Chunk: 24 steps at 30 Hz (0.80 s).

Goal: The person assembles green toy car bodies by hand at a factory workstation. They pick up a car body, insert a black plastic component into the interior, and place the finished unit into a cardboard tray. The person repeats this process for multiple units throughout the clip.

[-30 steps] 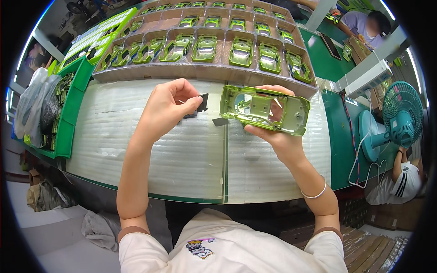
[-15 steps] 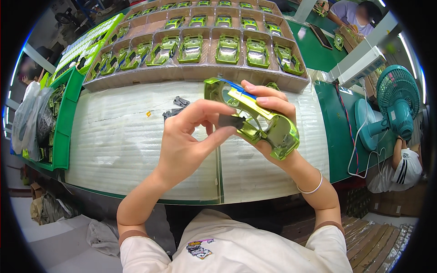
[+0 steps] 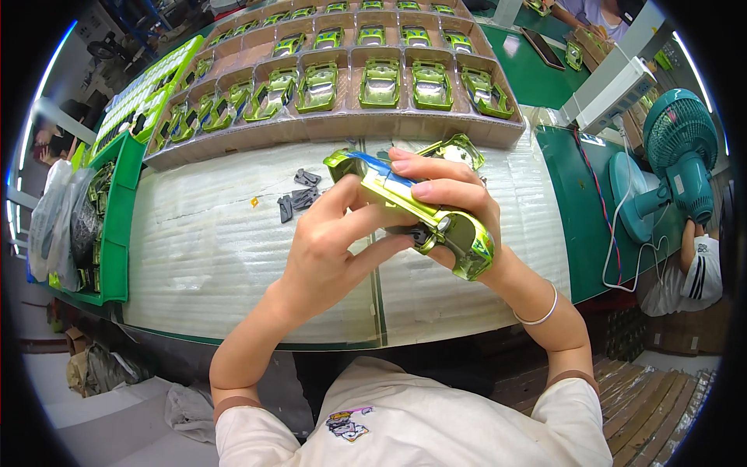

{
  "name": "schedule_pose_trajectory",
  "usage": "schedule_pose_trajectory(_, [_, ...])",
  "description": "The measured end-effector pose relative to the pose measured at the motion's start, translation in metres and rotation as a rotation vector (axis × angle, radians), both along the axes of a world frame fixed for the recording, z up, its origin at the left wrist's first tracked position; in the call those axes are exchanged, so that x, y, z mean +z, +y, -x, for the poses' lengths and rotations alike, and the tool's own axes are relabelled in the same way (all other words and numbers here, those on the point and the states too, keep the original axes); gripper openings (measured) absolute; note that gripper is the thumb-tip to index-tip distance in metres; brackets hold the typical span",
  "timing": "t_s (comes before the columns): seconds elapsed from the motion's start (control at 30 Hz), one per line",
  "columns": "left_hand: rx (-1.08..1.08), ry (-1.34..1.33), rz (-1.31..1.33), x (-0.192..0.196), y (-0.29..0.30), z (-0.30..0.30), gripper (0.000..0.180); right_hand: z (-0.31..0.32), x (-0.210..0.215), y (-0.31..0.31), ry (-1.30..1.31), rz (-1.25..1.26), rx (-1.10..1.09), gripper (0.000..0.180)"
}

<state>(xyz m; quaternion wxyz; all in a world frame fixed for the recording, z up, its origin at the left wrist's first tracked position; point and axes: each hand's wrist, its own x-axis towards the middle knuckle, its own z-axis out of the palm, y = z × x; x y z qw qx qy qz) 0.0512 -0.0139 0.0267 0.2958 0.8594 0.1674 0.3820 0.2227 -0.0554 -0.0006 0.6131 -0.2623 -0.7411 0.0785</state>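
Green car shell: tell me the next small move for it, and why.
Probably have the left hand gently press the dark piece against the green car shell: that hand appears to pinch the piece at the shell's edge, while the right hand holds the shell tilted.

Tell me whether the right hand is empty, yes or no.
No, the right hand grips a green car shell, with fingers laid over its outer side.

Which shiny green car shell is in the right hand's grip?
The shiny green car shell with blue marking, tilted in the right hand over white sheeting; the tray shells sit in brown cardboard tray compartments.
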Motion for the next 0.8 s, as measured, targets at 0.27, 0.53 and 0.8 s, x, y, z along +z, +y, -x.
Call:
schedule_pose_trajectory(0.27, [0.007,-0.022,-0.154,-0.006,0.003,0.003,0.021,0.002,0.006,-0.005,0.004,0.055,0.042,0.049])
schedule_pose_trajectory(0.53, [-0.068,0.027,-0.348,-0.003,0.011,0.005,0.024,0.002,0.006,-0.008,-0.005,0.057,0.027,0.048])
schedule_pose_trajectory(0.8, [-0.142,0.076,-0.339,0.002,0.011,0.006,0.033,0.004,0.005,-0.007,0.016,0.043,-0.004,0.048])
